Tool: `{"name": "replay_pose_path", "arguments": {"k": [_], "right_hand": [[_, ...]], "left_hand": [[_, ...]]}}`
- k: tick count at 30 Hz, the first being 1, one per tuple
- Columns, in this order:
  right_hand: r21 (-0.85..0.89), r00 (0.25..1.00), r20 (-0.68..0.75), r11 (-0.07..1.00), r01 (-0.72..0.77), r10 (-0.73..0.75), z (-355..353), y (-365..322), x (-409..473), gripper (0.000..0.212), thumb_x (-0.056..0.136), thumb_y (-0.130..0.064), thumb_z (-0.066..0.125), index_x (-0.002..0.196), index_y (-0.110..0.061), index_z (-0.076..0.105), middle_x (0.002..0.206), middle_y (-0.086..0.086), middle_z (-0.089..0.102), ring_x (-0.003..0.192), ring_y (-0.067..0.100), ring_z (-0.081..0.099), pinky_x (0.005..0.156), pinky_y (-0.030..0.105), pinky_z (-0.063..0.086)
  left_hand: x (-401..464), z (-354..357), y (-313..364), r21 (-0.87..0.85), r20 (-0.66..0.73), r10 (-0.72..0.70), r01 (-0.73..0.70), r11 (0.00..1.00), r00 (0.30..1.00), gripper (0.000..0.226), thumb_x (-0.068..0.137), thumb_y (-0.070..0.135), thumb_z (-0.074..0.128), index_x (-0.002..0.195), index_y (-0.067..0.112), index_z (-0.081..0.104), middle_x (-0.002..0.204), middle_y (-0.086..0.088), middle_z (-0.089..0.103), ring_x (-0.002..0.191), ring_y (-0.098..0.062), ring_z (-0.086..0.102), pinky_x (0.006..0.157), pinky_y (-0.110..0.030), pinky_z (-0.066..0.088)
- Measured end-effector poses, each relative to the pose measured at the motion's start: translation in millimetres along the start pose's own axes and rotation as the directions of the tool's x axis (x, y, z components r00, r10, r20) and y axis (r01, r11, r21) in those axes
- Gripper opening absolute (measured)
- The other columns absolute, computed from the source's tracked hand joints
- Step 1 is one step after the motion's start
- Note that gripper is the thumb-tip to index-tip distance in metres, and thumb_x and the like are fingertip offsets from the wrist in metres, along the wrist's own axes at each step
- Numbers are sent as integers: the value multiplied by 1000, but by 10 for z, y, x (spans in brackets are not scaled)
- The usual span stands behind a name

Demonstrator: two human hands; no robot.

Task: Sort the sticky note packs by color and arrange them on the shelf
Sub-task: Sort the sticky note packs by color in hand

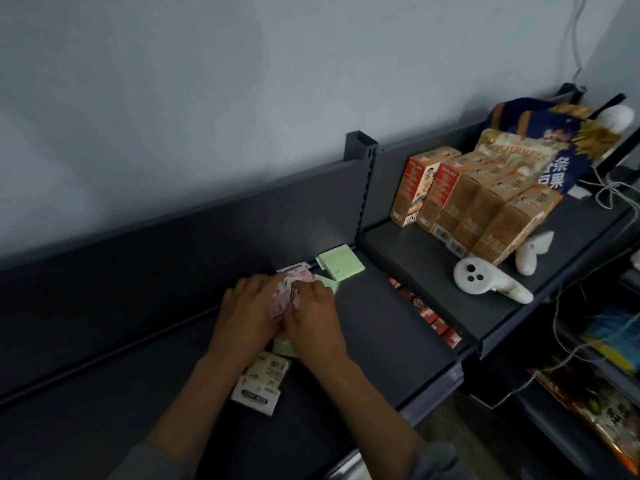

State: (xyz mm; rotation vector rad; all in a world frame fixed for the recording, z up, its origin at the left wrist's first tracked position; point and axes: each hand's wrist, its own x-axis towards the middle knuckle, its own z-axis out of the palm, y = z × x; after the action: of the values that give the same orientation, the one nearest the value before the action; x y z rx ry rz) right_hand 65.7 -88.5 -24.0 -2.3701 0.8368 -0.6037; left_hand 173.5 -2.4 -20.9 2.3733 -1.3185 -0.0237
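Note:
Both my hands work over a small heap of sticky note packs on the dark grey shelf (156,341). My left hand (247,311) and my right hand (313,315) grip a pink pack (284,299) between them. Another pink pack (298,270) lies just behind it. A stack of green packs (341,263) stands at the back, against the shelf divider. Part of a green pack (282,346) shows under my wrists. A white-labelled pack (261,384) lies nearer the front edge, partly hidden by my left forearm.
A slotted upright post (363,188) splits the shelf. To its right stand several brown cartons (485,209), snack bags (540,140) and two white controllers (485,278). Red boxes (433,317) show on a lower level. Cables (609,192) hang at far right.

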Motion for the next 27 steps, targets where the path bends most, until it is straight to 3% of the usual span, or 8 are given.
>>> {"name": "replay_pose_path", "arguments": {"k": [2,4,7,10,15,20,24,27], "right_hand": [[21,1000,-19,1000,20,-20,-11,90,74,27,91,-15,45,114,-12,59,113,5,57,100,18,47,89,33,47],[245,992,-45,964,-100,114,-112,125,116,23,99,-16,48,116,-11,63,111,3,63,97,12,56,85,21,48],[676,909,138,634,-376,392,-363,144,208,27,104,-31,49,110,-12,67,100,3,73,86,17,70,70,22,55],[796,863,356,368,-481,358,-566,184,280,38,104,-39,47,108,-8,69,98,13,75,82,29,72,64,37,57],[804,920,231,470,-364,317,-723,262,313,28,100,-27,59,98,-1,69,80,9,66,67,21,57,49,28,43],[766,946,175,566,-305,274,-758,385,280,21,100,-27,60,93,-9,70,79,5,69,67,12,59,51,21,43],[758,952,163,585,-288,259,-813,469,258,20,99,-29,62,88,-14,70,82,10,71,67,11,60,51,21,43],[760,959,168,589,-274,230,-857,506,265,22,99,-32,62,89,-14,70,87,13,71,70,15,61,54,24,44]], "left_hand": [[43,-86,51,-27,-24,17,-17,999,1000,74,84,46,68,150,38,35,138,5,51,120,-17,47,97,-36,40],[46,-228,171,-163,-72,-3,-9,987,997,81,82,42,74,152,39,32,138,8,44,119,-11,44,96,-32,45],[30,-429,396,-395,-197,-2,-78,915,980,89,76,32,83,150,38,34,134,11,37,117,1,45,90,-17,45],[18,-477,498,-682,-198,4,-140,718,980,88,73,24,83,148,34,38,141,6,45,129,-15,50,93,-28,52],[72,-315,592,-888,48,-178,123,442,983,83,89,-11,57,152,37,32,137,14,55,118,-5,61,82,-27,58],[124,-162,571,-823,80,-415,295,486,906,32,97,11,61,124,28,65,92,-2,74,81,-19,72,64,-27,58],[115,-130,691,-809,73,-437,309,499,897,22,97,12,63,115,24,67,84,-1,74,73,-33,69,59,-32,56],[96,-121,755,-788,55,-460,321,525,886,20,98,15,62,116,22,67,85,-1,75,69,-29,69,53,-30,54]]}}
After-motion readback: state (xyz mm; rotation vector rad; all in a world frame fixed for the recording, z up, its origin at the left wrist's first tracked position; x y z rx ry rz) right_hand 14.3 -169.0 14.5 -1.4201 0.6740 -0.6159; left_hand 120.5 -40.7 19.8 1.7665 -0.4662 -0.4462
